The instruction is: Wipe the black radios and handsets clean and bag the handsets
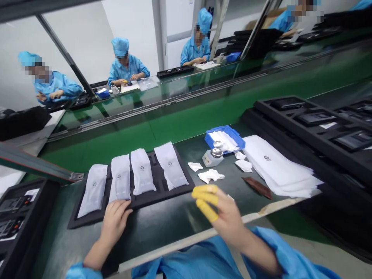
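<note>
My left hand (114,221) rests at the near end of a white pouch (119,178), second from the left in a black foam tray (161,197). Its fingers lie over the tray's near edge, thumb apart, not closed round anything visible. Other white pouches with a dark printed mark lie in the same tray: one at the far left (94,186), one in the middle (142,170), one at the right (171,166). Yellow covers sit on several fingers of my right hand (223,211), raised above the bench's front edge, slightly blurred, fingers apart and nothing in them.
Right of the tray are crumpled white wipes (211,175), a pump bottle (213,157), a blue bin (240,141), a brown wrapper (257,187) and stacked white pouches (270,162). Black trays with devices flank me left (35,217) and right (316,135). Co-workers (128,69) sit opposite.
</note>
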A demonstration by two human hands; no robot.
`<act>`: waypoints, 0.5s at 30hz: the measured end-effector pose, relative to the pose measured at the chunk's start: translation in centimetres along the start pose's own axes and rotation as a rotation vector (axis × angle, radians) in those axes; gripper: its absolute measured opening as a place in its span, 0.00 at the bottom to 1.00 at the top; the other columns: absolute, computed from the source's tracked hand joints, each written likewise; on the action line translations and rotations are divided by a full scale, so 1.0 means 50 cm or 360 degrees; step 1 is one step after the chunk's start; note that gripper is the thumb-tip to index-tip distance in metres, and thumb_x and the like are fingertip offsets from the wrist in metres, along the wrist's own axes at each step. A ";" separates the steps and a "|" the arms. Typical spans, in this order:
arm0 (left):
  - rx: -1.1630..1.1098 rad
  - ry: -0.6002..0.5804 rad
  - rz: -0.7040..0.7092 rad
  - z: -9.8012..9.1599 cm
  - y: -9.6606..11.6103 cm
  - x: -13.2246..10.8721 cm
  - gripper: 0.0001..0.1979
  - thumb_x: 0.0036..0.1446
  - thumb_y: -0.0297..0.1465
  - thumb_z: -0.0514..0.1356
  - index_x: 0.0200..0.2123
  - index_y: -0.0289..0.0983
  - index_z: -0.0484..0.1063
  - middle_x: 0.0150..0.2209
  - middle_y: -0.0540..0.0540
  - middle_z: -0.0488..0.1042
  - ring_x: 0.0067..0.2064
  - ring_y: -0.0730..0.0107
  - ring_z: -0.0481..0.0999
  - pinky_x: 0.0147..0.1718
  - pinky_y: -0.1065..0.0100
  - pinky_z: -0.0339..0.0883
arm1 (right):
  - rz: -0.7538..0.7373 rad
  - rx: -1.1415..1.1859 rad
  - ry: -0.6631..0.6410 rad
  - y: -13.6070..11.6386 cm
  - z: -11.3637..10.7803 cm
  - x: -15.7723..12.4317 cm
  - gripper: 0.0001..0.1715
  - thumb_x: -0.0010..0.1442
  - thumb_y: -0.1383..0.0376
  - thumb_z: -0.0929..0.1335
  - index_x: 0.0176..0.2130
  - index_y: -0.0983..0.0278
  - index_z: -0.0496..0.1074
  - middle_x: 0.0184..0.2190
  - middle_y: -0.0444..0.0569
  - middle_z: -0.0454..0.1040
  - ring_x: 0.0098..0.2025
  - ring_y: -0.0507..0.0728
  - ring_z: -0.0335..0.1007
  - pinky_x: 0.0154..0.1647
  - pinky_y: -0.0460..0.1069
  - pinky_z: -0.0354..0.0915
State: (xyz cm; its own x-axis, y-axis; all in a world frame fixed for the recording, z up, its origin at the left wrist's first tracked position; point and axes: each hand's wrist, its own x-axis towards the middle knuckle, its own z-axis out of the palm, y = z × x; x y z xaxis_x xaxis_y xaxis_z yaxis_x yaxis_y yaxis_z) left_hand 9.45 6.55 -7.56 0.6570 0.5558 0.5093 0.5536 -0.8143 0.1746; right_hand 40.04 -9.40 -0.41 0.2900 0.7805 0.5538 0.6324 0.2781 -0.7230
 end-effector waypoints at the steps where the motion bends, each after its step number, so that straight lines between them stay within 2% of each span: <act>1: 0.0001 0.0000 -0.0004 0.013 -0.019 0.030 0.10 0.60 0.35 0.54 0.39 0.40 0.73 0.33 0.45 0.78 0.37 0.62 0.76 0.39 0.61 0.67 | -0.0054 -0.0025 -0.0065 0.006 0.014 -0.023 0.13 0.59 0.69 0.67 0.44 0.56 0.74 0.36 0.46 0.76 0.39 0.52 0.74 0.40 0.46 0.72; 4: 0.0011 -0.0003 -0.0031 0.065 -0.075 0.134 0.11 0.60 0.36 0.54 0.39 0.38 0.74 0.34 0.43 0.78 0.38 0.60 0.75 0.42 0.58 0.68 | -0.0210 -0.0254 -0.0200 0.045 0.053 -0.096 0.19 0.60 0.66 0.65 0.51 0.57 0.70 0.39 0.49 0.76 0.40 0.54 0.74 0.39 0.48 0.73; 7: 0.0028 -0.0029 -0.0084 0.126 -0.123 0.249 0.11 0.59 0.36 0.54 0.38 0.38 0.74 0.36 0.42 0.78 0.40 0.57 0.75 0.44 0.56 0.67 | -0.0270 -0.0560 -0.0176 0.094 0.074 -0.154 0.22 0.60 0.65 0.64 0.54 0.57 0.67 0.41 0.51 0.76 0.41 0.57 0.74 0.41 0.54 0.73; 11: 0.0070 -0.0088 -0.0189 0.198 -0.182 0.401 0.09 0.58 0.35 0.57 0.38 0.38 0.74 0.37 0.41 0.76 0.42 0.57 0.74 0.46 0.55 0.67 | -0.0289 -0.0833 -0.0130 0.139 0.082 -0.188 0.26 0.59 0.66 0.65 0.57 0.56 0.65 0.41 0.51 0.78 0.42 0.59 0.74 0.42 0.55 0.73; 15: 0.0116 -0.0117 -0.0298 0.245 -0.236 0.532 0.16 0.60 0.37 0.57 0.48 0.36 0.68 0.48 0.42 0.71 0.46 0.62 0.73 0.45 0.54 0.69 | -0.0296 -0.0935 -0.0115 0.181 0.093 -0.211 0.27 0.58 0.64 0.67 0.57 0.53 0.65 0.38 0.48 0.79 0.39 0.58 0.76 0.39 0.50 0.74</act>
State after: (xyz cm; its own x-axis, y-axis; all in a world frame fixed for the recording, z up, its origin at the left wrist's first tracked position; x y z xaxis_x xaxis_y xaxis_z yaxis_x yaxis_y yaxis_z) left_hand 26.69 32.98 -6.40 0.5733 0.7091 0.4105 0.7033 -0.6829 0.1975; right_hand 39.37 -12.50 -14.73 0.1003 0.7903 0.6044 0.9634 0.0745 -0.2574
